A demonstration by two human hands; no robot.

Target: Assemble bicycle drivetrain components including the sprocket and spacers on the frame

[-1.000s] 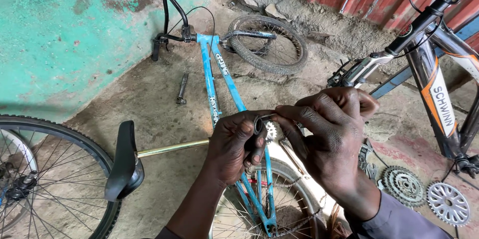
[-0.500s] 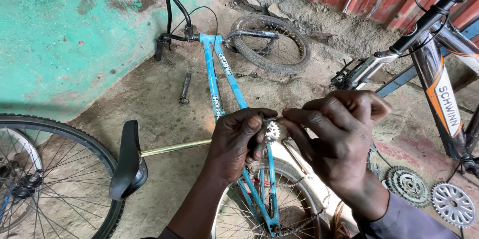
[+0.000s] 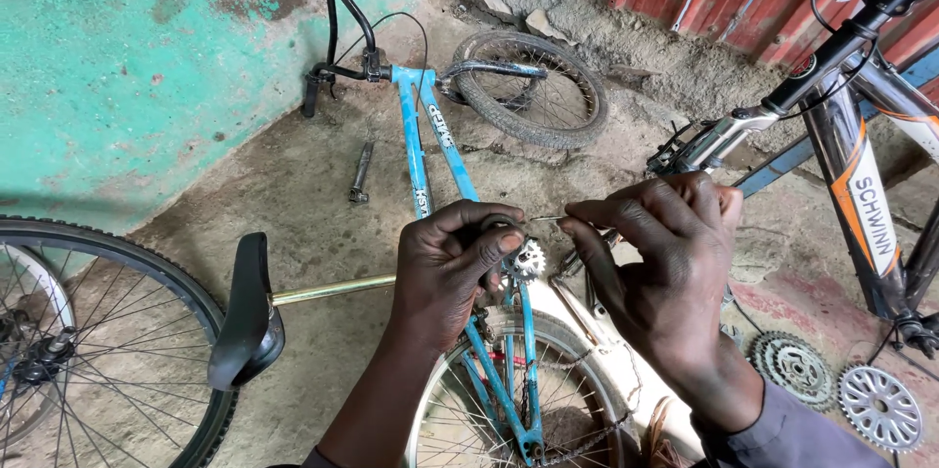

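Observation:
My left hand (image 3: 452,272) grips a small toothed sprocket (image 3: 525,259) with a round metal part, held above a blue bicycle frame (image 3: 430,140) lying on the ground. My right hand (image 3: 657,267) pinches a thin metal pin (image 3: 546,219) between thumb and forefinger, its tip pointing at the part in my left hand. The two hands are a small gap apart. Below them is the blue bicycle's rear wheel (image 3: 509,400) with its chain.
A black saddle (image 3: 245,316) on a long seat post lies to the left beside a large spoked wheel (image 3: 88,351). A second bicycle (image 3: 861,135) stands at the right. Loose sprockets (image 3: 880,404) lie at lower right. A small wheel (image 3: 533,87) and a metal tube (image 3: 360,175) lie farther off.
My right hand has drawn back from my left hand, opening a gap between them. The thin pin now shows in its fingertips, and the sprocket is more exposed.

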